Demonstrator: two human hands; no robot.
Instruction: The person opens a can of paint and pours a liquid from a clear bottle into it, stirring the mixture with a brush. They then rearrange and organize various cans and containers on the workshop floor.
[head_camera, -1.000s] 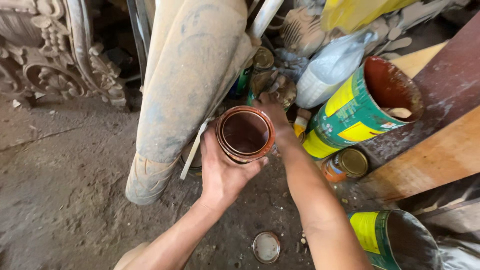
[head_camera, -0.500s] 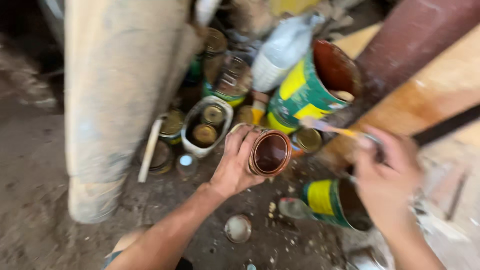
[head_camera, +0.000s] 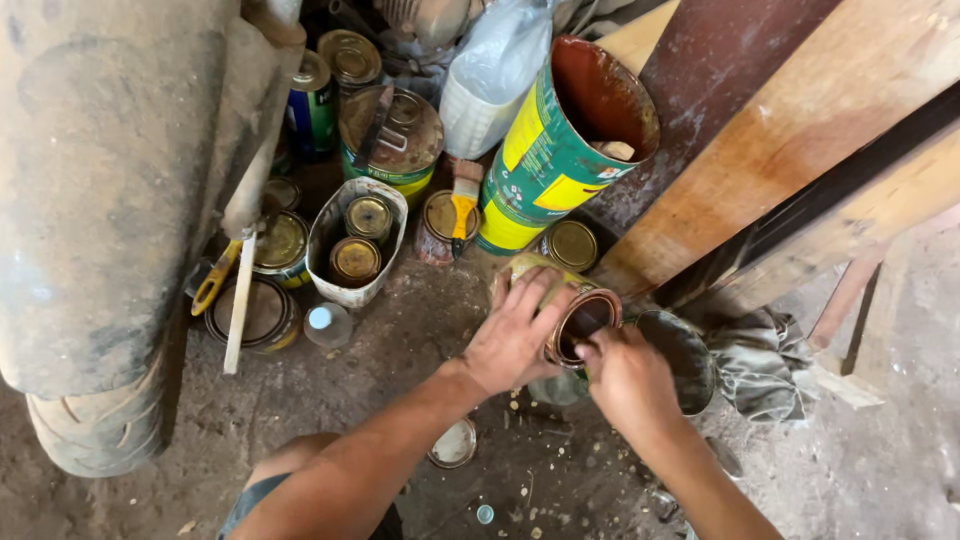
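My left hand (head_camera: 512, 340) is wrapped around a small rusty open tin (head_camera: 580, 322) with a dark brown inside, held tilted to the right above the ground. My right hand (head_camera: 628, 378) is closed in a fist, its fingertips touching the tin's near rim; whatever may be in it is hidden. Just right of both hands a larger open can (head_camera: 688, 352) with a dark inside stands on the ground. A paintbrush (head_camera: 462, 206) with a yellow handle lies on a closed tin behind.
A big green-and-yellow can (head_camera: 556, 150) leans open against wooden planks (head_camera: 790, 170) at the right. Several closed tins (head_camera: 390, 125) and a white tub (head_camera: 352, 290) crowd the back. A dusty tyre (head_camera: 100, 220) fills the left. A loose lid (head_camera: 452, 444) lies on the dirt floor.
The view has come closer and lower. My right hand, out to the right with a thin stick half a second ago, has come in to the tin's rim. The tin is held lower.
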